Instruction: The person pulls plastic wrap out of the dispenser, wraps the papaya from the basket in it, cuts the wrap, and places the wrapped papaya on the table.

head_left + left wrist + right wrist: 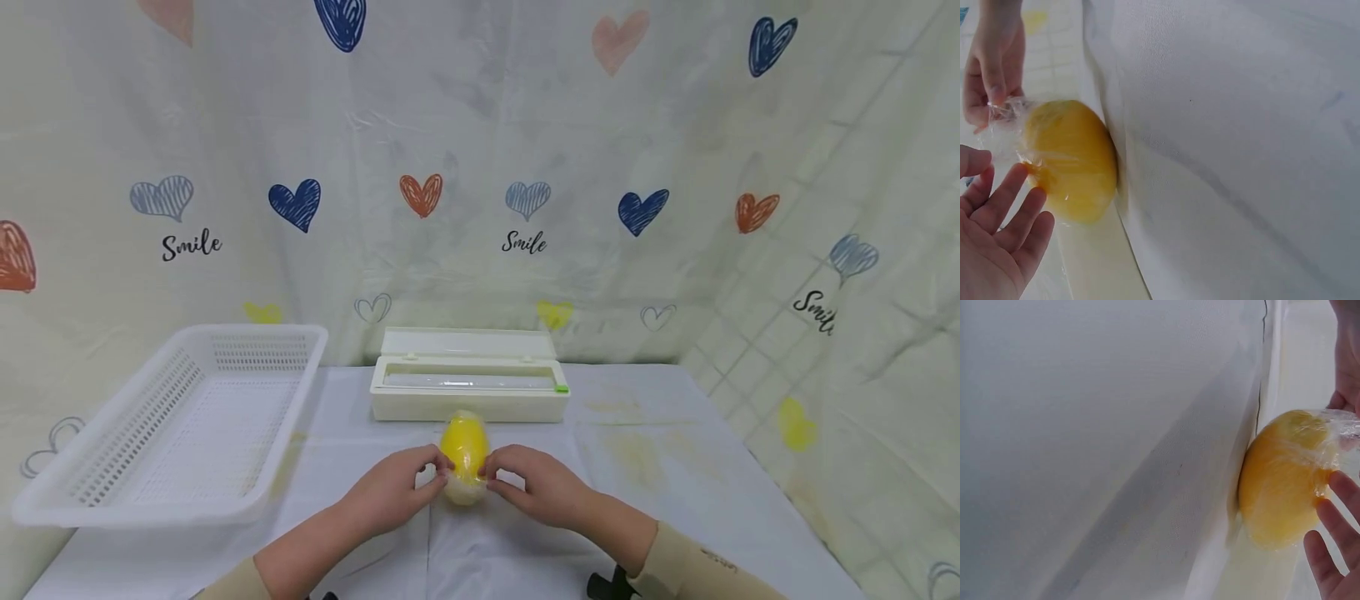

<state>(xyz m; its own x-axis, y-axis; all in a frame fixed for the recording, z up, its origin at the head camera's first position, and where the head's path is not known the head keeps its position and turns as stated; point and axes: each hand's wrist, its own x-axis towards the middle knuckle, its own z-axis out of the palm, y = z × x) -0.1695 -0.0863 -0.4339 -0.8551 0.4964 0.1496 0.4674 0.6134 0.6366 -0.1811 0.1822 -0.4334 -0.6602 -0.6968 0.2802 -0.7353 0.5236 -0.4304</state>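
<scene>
A smooth yellow oval fruit (pixel 465 440), wrapped in clear cling film (pixel 466 492), lies on the white-covered table before me. From its left side my left hand (pixel 396 487) pinches the gathered film between thumb and index finger. Opposite it, my right hand (pixel 542 483) pinches the film on the right. In the left wrist view the loose film (pixel 1004 128) bunches up off the fruit (pixel 1075 162), and the left hand's other fingers (pixel 1032 206) spread beside it. The right wrist view shows film stretched over the fruit (pixel 1285 481), with right fingertips close against it.
Just behind the fruit stands a white cling film dispenser (pixel 471 407), its lid raised and a green slider (pixel 561 388) at its right end. A white perforated plastic basket (pixel 258 467) sits on the left. A heart-printed curtain (pixel 465 125) hangs along the table's back.
</scene>
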